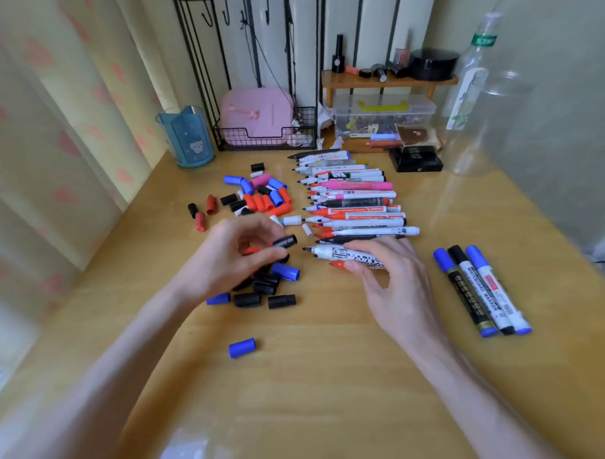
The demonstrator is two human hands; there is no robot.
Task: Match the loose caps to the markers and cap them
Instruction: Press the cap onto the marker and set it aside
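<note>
A person's left hand (238, 258), left of centre in the frame, pinches a black cap (285, 241) between thumb and fingertips. The cap is held level with the black tip of the white patterned marker (348, 255) just to its right, apparently lined up as a colour match. The right hand (392, 280), right of centre, grips that marker by the barrel, index finger on top and thumb beneath. This keeps the tip clear and pointed at the cap; the two are near but apart. A red-tipped marker (337, 264) lies just by the thumb.

Above the hands, the row of uncapped markers (358, 200) lies with tips facing left, toward the loose caps (261, 197) heaped in the upper centre. A second cluster of black and blue caps (268, 290) sits below the left hand, within easy reach of it. One blue cap (242, 347) sits alone lower down on the wooden table (323, 384).

At the right of the frame, three capped markers (480, 290) lie side by side, well apart from the row, seemingly a finished pile. Most of the job appears to remain.
</note>
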